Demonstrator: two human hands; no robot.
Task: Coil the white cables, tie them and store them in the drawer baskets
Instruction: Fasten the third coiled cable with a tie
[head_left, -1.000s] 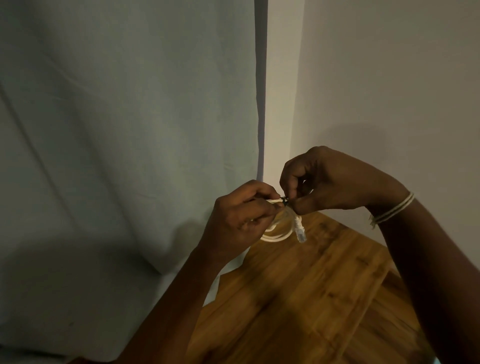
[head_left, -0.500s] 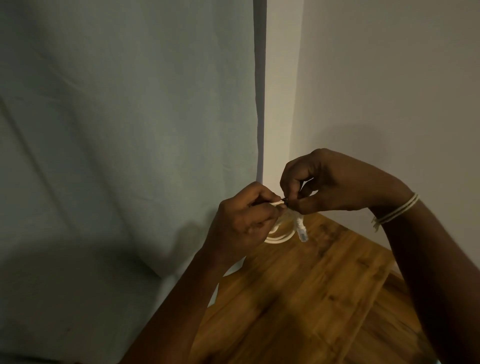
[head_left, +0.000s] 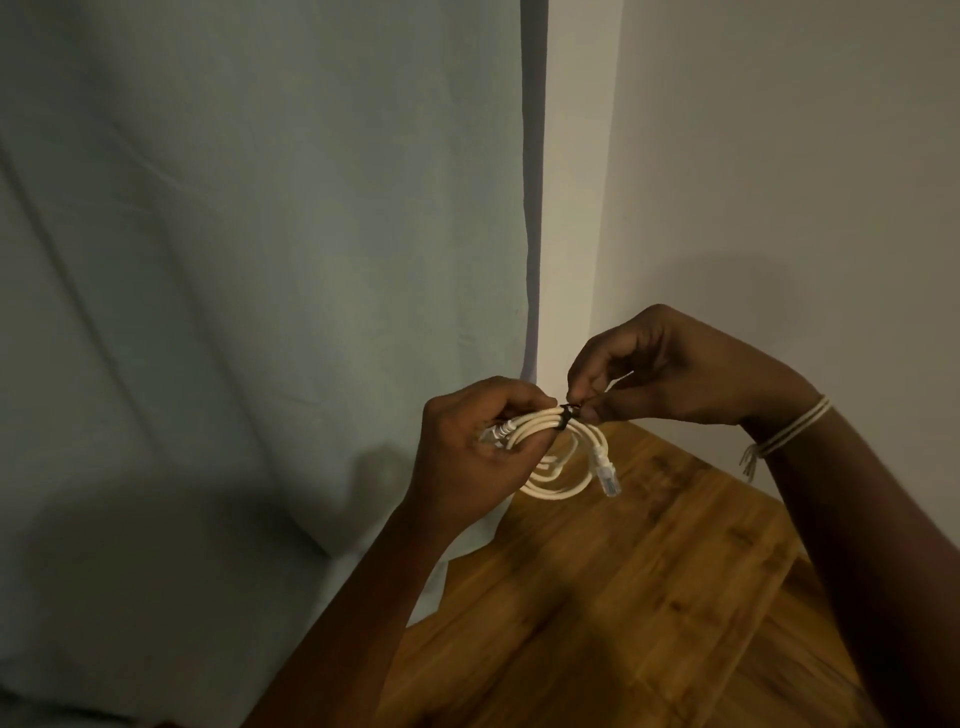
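Note:
A white cable (head_left: 563, 486) is wound into a small coil and held in the air above the far corner of a wooden top. My left hand (head_left: 470, 452) grips the left side of the coil, with one clear plug poking out by its fingers. A second clear plug (head_left: 608, 475) hangs down on the right side. A thin black tie (head_left: 565, 417) wraps the coil's strands at the top. My right hand (head_left: 660, 371) pinches the end of that tie between thumb and fingertips. No drawer baskets are in view.
The wooden top (head_left: 623, 597) fills the lower right, with its far corner against a pale wall (head_left: 779, 182). A grey-blue curtain (head_left: 260, 260) hangs on the left and reaches down past the top's left edge.
My left hand has turned and shifted left, so the coil and the black tie around it now show clearly. My right hand stays pinched at the tie.

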